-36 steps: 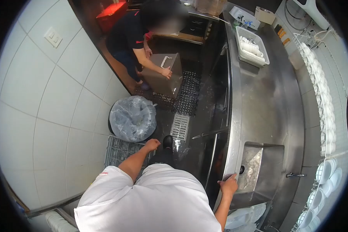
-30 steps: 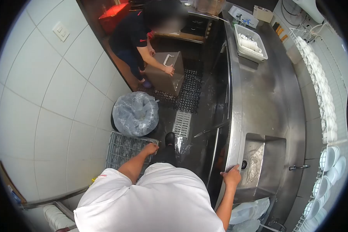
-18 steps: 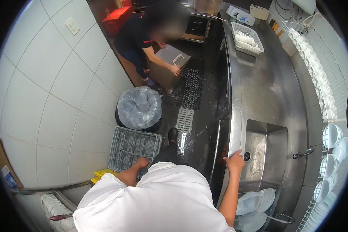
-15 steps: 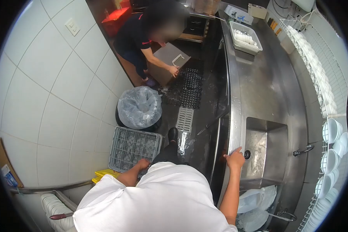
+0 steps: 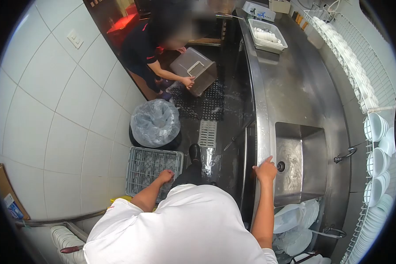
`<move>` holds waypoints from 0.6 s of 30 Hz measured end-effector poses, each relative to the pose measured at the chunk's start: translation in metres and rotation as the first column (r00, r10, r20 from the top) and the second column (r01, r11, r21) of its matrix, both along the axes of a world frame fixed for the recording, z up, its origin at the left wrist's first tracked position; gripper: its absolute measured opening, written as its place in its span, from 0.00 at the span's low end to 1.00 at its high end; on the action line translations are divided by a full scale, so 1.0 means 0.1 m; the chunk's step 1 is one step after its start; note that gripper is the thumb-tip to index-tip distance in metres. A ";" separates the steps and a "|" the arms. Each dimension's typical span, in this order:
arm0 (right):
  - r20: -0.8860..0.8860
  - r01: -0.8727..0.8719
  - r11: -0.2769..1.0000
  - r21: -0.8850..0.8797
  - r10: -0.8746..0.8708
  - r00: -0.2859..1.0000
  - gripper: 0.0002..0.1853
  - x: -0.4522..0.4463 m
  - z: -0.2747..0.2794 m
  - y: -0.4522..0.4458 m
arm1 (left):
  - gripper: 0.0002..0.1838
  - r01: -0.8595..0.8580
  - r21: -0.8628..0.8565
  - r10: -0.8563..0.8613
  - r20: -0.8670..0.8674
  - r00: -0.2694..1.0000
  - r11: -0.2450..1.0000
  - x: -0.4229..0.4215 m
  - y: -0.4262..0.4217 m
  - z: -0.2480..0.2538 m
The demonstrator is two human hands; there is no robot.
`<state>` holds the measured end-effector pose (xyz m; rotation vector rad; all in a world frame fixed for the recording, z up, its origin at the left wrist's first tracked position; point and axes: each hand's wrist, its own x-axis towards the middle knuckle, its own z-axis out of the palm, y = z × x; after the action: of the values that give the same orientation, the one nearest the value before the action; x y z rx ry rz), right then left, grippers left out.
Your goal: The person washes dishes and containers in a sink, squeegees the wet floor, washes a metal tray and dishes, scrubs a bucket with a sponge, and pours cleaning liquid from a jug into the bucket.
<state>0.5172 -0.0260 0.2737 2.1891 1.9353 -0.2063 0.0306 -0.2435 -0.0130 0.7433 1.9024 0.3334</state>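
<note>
My right hand (image 5: 265,170) rests on the metal front edge (image 5: 263,152) of the steel counter, beside the sink (image 5: 290,165), with its thumb and a finger spread apart. The sink's basin holds nothing but a drain (image 5: 281,166). My left hand (image 5: 165,177) hangs above the grey glass rack (image 5: 141,171) on the floor, its fingers curled and nothing visible in them. Further ahead, a co-worker bends over a tilted grey bin (image 5: 193,70), one hand (image 5: 188,82) at its white handle.
A lined trash bin (image 5: 155,123) stands left by the tiled wall. Wet floor, a drain grate (image 5: 207,133) and a black mat (image 5: 202,101) lie ahead. A white basket (image 5: 267,37) sits on the far counter. Stacked bowls (image 5: 377,132) fill the right wire shelf.
The co-worker has tipped the grey bin so its open inside shows. My left hand has risen slightly over the rack. My right hand stays on the counter edge, and my view has shifted slightly.
</note>
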 end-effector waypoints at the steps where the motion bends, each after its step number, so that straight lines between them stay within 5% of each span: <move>1: 0.003 0.002 1.000 -0.001 -0.002 1.000 0.63 -0.01 0.01 0.00 | 0.14 0.021 -0.005 -0.021 -0.026 0.999 1.000 0.01 -0.01 -0.01; 18: -0.045 -0.002 1.000 -0.020 0.001 0.999 0.62 0.00 0.03 0.01 | 0.16 0.157 -0.021 -0.159 -0.107 0.982 0.987 0.25 0.04 0.30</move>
<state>0.5167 -0.0250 0.2770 2.1885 1.9498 -0.2761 0.0560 -0.2393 0.0172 0.9139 1.9300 0.1846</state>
